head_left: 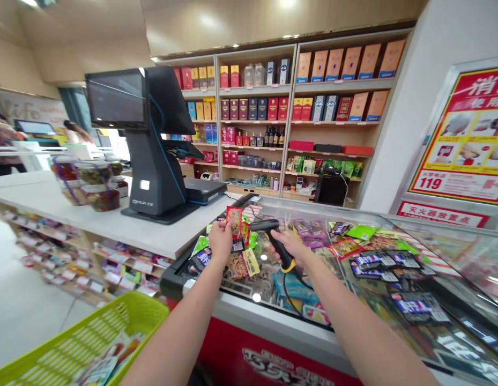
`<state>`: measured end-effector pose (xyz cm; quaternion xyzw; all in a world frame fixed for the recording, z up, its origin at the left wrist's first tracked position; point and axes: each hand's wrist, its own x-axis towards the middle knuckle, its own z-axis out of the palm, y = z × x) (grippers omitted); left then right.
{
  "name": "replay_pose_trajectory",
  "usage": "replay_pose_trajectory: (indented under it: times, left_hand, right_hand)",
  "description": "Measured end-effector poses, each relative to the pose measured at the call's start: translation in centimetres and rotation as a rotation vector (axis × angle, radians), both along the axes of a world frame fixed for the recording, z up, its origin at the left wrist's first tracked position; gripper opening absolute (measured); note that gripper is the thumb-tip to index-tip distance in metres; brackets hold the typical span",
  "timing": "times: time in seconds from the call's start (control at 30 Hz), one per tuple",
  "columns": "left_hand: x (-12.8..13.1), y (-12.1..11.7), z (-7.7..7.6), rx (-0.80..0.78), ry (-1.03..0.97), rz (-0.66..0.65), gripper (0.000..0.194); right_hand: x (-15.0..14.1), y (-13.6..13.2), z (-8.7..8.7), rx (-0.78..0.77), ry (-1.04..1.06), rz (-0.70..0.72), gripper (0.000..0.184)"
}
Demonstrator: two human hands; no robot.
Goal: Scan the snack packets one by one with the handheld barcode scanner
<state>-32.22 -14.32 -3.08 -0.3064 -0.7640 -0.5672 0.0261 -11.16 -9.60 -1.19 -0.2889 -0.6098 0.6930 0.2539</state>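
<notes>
My left hand (pixel 220 240) is closed on a small red and yellow snack packet (pixel 234 221), held upright above the glass top of a chest freezer. My right hand (pixel 292 247) is wrapped around the grip of a black and yellow barcode scanner (pixel 277 244). The scanner's head points left toward the packet, and its cable hangs down onto the glass. Beneath my hands lie several snack packets, among them a clear bag of brown pieces with a yellow label (pixel 244 264). Several dark blue and black packets (pixel 387 262) lie on the glass to the right.
A green basket (pixel 142 305) with packets inside stands at the lower left. The white counter (pixel 168 233) carries a black cash register (pixel 158 177) and several jars (pixel 96 179). Shelves (pixel 257 92) of boxes and bottles line the back wall. Two people are far left.
</notes>
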Motion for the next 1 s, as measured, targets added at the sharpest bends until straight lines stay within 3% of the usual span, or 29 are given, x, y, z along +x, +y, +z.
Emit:
replay_pose_trajectory:
  times: [0.17,0.33,0.53,0.63,0.73,1.0]
  left_hand:
    - [-2.1,-0.7,-0.2,-0.185,0.073,0.067,0.014]
    - [-2.8,-0.2,-0.7,-0.337,0.16,0.045,0.031]
    - [-1.4,0.5,-0.4,-0.27,0.35,0.038,0.034]
    - [1.0,1.6,0.2,-0.209,0.395,-0.048,0.028]
    - [4.7,3.4,0.5,-0.214,0.415,-0.242,0.023]
    - [17.5,9.8,-1.4,-0.399,0.317,-0.67,0.018]
  right_hand:
    - [-3.2,-0.5,-0.4,0.003,0.017,0.068,0.034]
    - [-3.8,-0.7,-0.4,0.0,0.008,0.071,0.036]
    - [-1.7,-0.1,-0.5,-0.007,0.003,-0.012,0.038]
    - [0.4,0.5,-0.6,-0.012,0.014,-0.071,0.038]
    - [3.4,1.3,-0.4,-0.012,0.032,-0.14,0.039]
    - [12.7,3.2,-0.2,0.028,0.05,-0.382,0.038]
